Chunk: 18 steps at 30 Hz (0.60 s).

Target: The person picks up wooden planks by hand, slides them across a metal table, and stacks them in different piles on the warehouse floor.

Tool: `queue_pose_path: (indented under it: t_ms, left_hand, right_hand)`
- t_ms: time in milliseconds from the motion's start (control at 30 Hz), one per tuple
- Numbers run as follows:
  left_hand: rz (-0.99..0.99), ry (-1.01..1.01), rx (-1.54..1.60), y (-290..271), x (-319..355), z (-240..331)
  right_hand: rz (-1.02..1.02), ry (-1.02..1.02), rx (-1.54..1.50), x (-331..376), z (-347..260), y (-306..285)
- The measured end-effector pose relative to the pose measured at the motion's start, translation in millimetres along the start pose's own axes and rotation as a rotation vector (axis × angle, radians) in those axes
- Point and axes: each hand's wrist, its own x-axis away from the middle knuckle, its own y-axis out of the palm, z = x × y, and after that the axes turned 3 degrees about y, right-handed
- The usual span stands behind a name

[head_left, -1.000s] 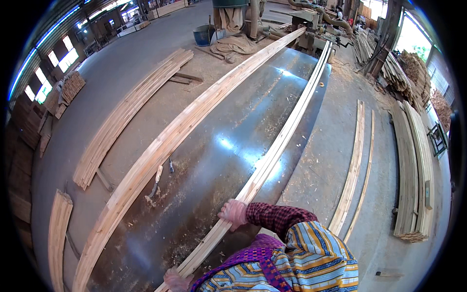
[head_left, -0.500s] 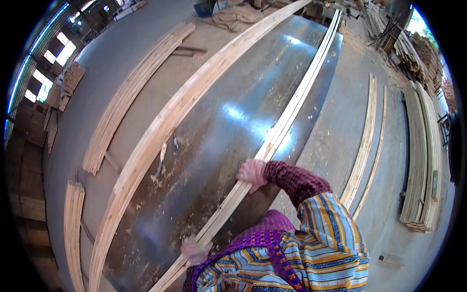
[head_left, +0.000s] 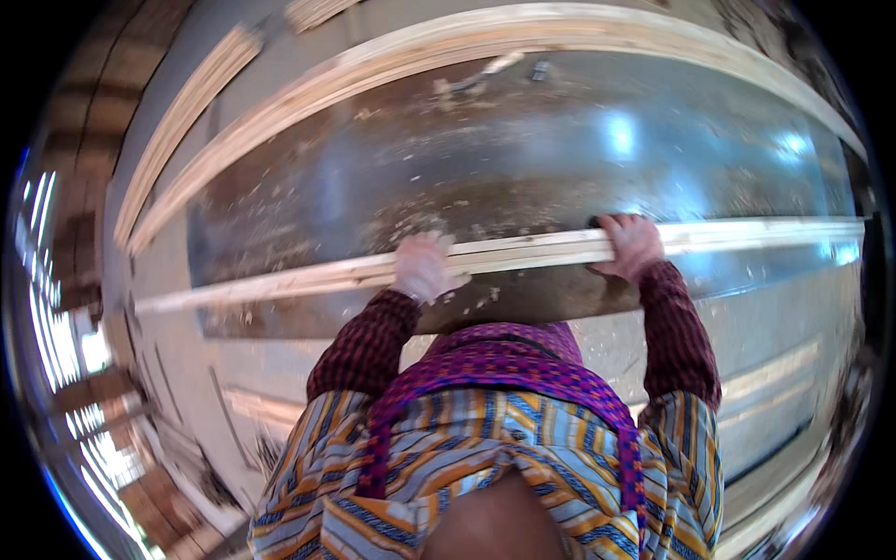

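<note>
A narrow bundle of long, pale wooden strips (head_left: 532,251) lies across the near part of a shiny dark tabletop (head_left: 541,191). My left hand (head_left: 425,267) is closed over the bundle left of the middle, thumb on the near side. Farther right, my right hand (head_left: 634,246) grips the same strips from above, fingers over the far edge. The strips run side by side, and their left end juts past the table's left edge.
Along the table's far side runs a thick stack of long boards (head_left: 411,51). Near it lie a pale-handled tool (head_left: 481,74) and a small dark object (head_left: 540,70). Wood shavings dot the tabletop. Another board bundle (head_left: 187,121) rests at the far left.
My view has swung to the right, so the strips now run nearly level across it. Both hands remain on the strips; how far these moved I cannot tell.
</note>
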Motion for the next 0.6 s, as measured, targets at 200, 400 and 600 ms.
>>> queue_pose_path:
  t_ms: [200,400,600]
  left_hand:
    - [-0.227,-0.095,0.040,-31.4,-0.6,6.2]
    - [-0.290,-0.078,0.048,-46.5,4.5,11.2]
    - [-0.354,-0.084,0.051,-48.8,2.7,11.3]
  right_hand:
    - [0.007,0.000,-0.026,0.9,-7.0,3.5]
    - [0.072,-0.010,-0.022,3.1,-0.4,15.3]
    - [-0.044,0.036,-0.448,-19.9,41.8,23.2]
